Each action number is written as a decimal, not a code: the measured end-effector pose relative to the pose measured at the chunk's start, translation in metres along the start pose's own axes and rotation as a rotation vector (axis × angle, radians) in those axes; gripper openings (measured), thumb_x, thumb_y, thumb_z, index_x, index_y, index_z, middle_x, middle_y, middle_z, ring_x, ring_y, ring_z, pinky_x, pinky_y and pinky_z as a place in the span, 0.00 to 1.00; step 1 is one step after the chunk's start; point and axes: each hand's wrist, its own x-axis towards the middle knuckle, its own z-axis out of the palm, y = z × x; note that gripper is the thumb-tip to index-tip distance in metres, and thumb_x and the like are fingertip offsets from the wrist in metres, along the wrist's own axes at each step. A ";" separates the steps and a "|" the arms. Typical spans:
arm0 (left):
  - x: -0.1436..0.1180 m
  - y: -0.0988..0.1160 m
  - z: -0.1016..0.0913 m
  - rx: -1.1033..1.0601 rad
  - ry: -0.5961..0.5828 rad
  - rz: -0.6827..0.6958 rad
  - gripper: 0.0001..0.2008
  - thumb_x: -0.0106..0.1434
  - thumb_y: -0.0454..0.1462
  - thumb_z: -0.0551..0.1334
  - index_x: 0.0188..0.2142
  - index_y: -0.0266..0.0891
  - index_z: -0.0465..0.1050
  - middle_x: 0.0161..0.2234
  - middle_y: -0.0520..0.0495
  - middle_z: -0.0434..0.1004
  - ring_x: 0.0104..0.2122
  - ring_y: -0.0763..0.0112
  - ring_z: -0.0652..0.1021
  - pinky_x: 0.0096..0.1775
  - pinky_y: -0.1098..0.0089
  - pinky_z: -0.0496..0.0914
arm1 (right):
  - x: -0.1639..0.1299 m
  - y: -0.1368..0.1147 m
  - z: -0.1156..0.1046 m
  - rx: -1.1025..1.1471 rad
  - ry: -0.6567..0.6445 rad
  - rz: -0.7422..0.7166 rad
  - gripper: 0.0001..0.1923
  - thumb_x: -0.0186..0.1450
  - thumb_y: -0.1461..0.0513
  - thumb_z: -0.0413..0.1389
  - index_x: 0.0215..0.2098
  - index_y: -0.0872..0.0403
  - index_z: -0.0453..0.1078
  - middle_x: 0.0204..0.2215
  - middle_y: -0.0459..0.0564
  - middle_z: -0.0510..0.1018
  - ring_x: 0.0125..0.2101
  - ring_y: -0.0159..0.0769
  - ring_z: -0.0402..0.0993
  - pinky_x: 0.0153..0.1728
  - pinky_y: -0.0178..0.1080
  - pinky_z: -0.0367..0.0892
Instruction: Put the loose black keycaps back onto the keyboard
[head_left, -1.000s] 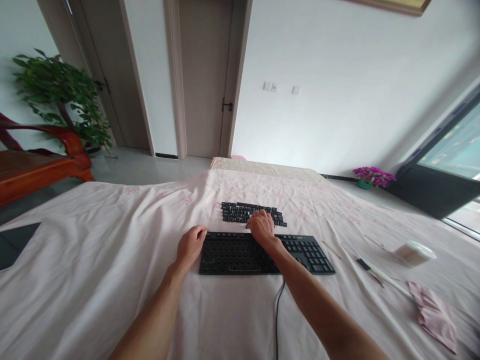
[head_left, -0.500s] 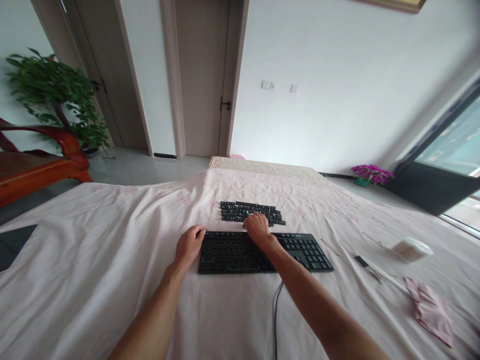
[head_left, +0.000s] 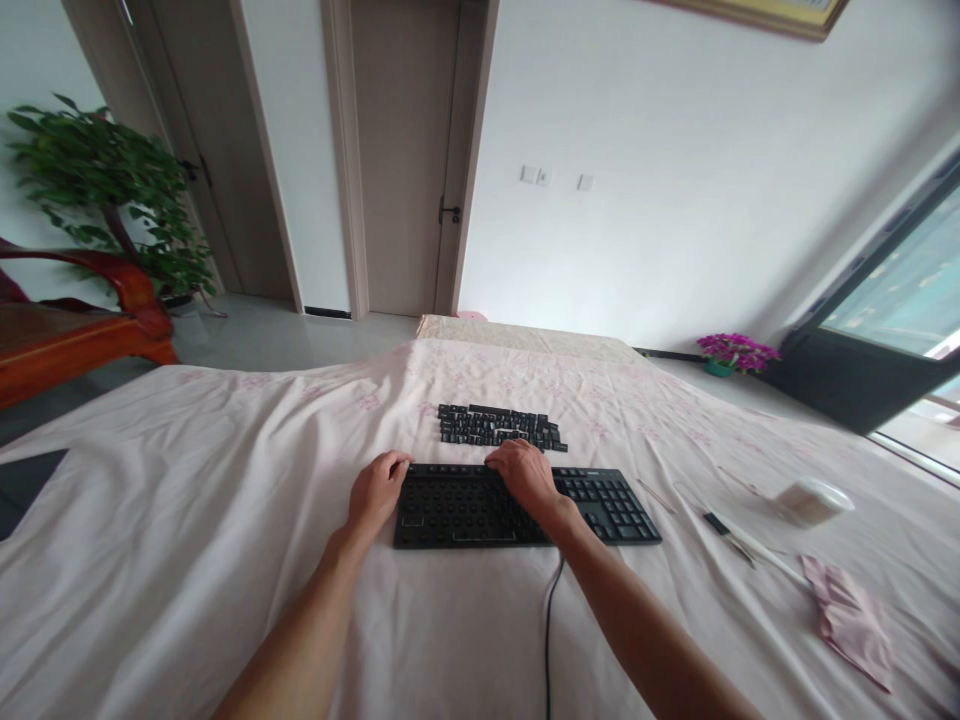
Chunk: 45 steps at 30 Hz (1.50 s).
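A black keyboard (head_left: 480, 515) lies on the cloth, its left and middle part stripped of most keycaps while the number pad on the right keeps its keys. My left hand (head_left: 381, 485) is closed on the keyboard's far left corner, thumb and fingers together. Over the keyboard's far edge, near its middle, my right hand (head_left: 525, 472) has its fingers bent together; whatever they may hold is hidden. Just beyond it, loose black keycaps (head_left: 484, 425) lie in rows on the cloth, with a long one in the farthest row.
A pale floral cloth (head_left: 300, 480) covers the surface. To the right are a thin stick (head_left: 657, 496), a brush with a dark head (head_left: 716, 523), a clear container of cotton swabs (head_left: 816, 500) and a pink cloth (head_left: 851, 620). A cable (head_left: 551, 630) runs toward me; a dark flat object (head_left: 26, 485) lies left.
My right hand has drawn back from the loose keycaps to the keyboard's far edge, so more of the rows show. My left hand stays at the corner. The view has shifted slightly.
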 end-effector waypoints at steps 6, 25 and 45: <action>-0.001 0.000 -0.001 0.002 -0.001 0.017 0.13 0.65 0.40 0.53 0.40 0.45 0.76 0.42 0.50 0.81 0.42 0.69 0.78 0.42 0.72 0.67 | -0.011 -0.007 -0.001 -0.068 0.014 -0.025 0.13 0.69 0.59 0.51 0.34 0.48 0.78 0.35 0.47 0.77 0.40 0.36 0.67 0.41 0.35 0.55; -0.002 0.002 -0.002 0.011 -0.004 0.008 0.12 0.65 0.40 0.53 0.40 0.45 0.76 0.42 0.50 0.81 0.42 0.68 0.78 0.42 0.72 0.67 | -0.014 -0.013 0.009 -0.234 0.015 -0.084 0.13 0.69 0.64 0.48 0.35 0.50 0.74 0.37 0.51 0.75 0.40 0.39 0.66 0.40 0.40 0.54; 0.000 -0.002 0.001 0.009 0.011 0.014 0.13 0.64 0.39 0.53 0.39 0.45 0.76 0.42 0.50 0.81 0.42 0.68 0.78 0.43 0.72 0.67 | -0.030 -0.040 0.013 -0.366 -0.032 -0.055 0.17 0.66 0.70 0.45 0.49 0.57 0.69 0.43 0.58 0.73 0.45 0.46 0.63 0.42 0.44 0.56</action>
